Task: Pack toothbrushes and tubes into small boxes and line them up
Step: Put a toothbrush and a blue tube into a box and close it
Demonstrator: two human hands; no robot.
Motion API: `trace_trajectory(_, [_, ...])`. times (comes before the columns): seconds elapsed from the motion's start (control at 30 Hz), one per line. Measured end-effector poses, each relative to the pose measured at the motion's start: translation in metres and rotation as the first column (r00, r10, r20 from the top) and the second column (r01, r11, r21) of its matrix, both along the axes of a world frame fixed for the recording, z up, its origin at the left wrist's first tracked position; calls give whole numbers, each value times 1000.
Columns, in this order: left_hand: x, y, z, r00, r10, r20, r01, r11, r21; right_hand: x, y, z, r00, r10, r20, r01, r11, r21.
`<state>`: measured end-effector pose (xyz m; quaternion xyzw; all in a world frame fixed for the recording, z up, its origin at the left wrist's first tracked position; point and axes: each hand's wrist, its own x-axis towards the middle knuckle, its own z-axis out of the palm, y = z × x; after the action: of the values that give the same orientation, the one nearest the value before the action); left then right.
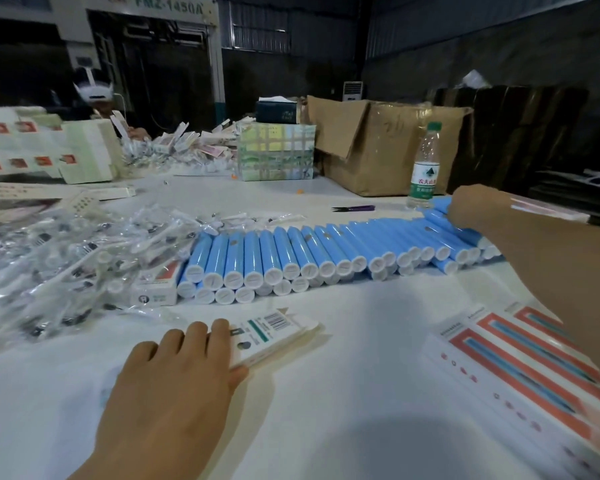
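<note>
While the left hand [184,368] lies flat near the table's [343,427] near edge, straight fingers pressing a short stack of flat white boxes [274,336], the right hand [465,211] reaches to the far right end of the bank of blue tubes [291,254]. Its fingers are hidden behind its own back and the tubes, so whether it grips one cannot be told.

The tubes are round and lie in two layers, white caps toward the person. Pulling one from the end of the lower layer would likely free its neighbours to roll toward the table's right edge. The sleeve of the reaching arm passes over the finished boxes [520,362] at the near right corner and may nudge that row out of line. The pile of bagged toothbrushes [66,258] at the left edge is loose and slippery; a careless grab probably drags several along.

Counts: the upper layer shows roughly twenty tubes, the lower about as many, though many are hidden. Three or four finished boxes show their orange-and-blue faces. The pressed stack is too thin to count, and the toothbrushes are past counting. One water bottle [425,168] stands beyond the tubes, and one small pair of purple snips [354,208] lies just left of it.
</note>
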<state>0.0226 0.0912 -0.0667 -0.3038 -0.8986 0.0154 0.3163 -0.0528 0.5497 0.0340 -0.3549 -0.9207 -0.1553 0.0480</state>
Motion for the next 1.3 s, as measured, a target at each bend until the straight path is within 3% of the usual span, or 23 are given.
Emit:
trace_trajectory(0.17, [-1, -3, 3, 995, 71, 77, -64, 994, -86, 8, -19, 6, 989, 69, -134, -75, 996, -38])
trace_trajectory(0.3, [2, -1, 8, 981, 151, 125, -137, 984, -112, 21, -73, 26, 893, 162, -420, -269, 940, -208])
trace_trajectory(0.37, [0, 0, 8, 978, 168, 125, -152, 980, -132, 32, -108, 31, 789, 111, -605, -430, 803, -413])
trace_trajectory(0.43, [-1, 1, 10, 978, 168, 121, -152, 980, -126, 49, -145, 30, 663, -38, -747, -611, 549, -570])
trace_trajectory(0.53, [2, -1, 12, 979, 147, 140, -136, 987, -82, 79, -193, 15, 539, -223, -812, -781, 230, -581])
trace_trajectory(0.63, [6, -5, 13, 976, 152, 158, -144, 988, -61, 102, -226, -18, 461, -389, -798, -847, 77, -527])
trace_trajectory(0.77, [16, -13, 13, 980, 158, 117, -152, 987, -57, 115, -243, -56, 360, -602, -713, -880, 35, -474])
trace_trajectory(0.9, [23, -13, 12, 982, 182, 59, -174, 977, -123, 120, -253, -68, 395, -598, -697, -855, 39, -517])
trace_trajectory(1.17, [24, -11, 12, 986, 156, 51, -151, 984, -90, 121, -261, -68, 409, -648, -642, -885, -109, -453])
trace_trajectory(1.3, [25, -12, 13, 990, 136, 47, -133, 988, -73, 119, -253, -65, 396, -764, -509, -848, -93, -521])
